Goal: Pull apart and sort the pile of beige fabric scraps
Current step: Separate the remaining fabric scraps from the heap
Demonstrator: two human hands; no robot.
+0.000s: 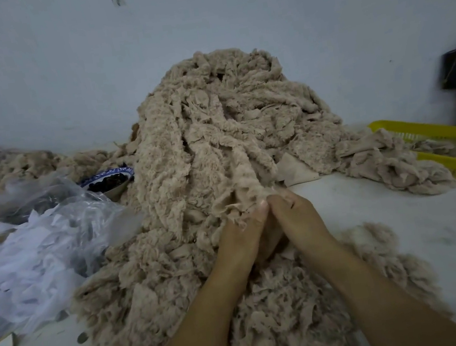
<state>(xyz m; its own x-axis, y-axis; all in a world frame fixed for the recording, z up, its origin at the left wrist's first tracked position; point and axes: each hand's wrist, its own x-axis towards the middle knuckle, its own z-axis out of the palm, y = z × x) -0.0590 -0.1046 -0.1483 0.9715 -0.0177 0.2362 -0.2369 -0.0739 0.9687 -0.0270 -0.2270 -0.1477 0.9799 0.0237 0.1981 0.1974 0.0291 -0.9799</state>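
Now look at the pile (215, 133): it is tall, beige and fluffy, made of long, frayed strips all tangled up. It stands by the wall at the back of the white bench (401, 207) and spills down toward you, under your arms. Your left grip (242, 238) and right grip (294, 217) sit side by side, thumbs touching, at the low front of the pile. Both are closed on one strip (249, 196), pinching its edge. More scraps lie in the yellow basket (455, 170) on your right. A crinkly bag (52, 226) sits on your left.
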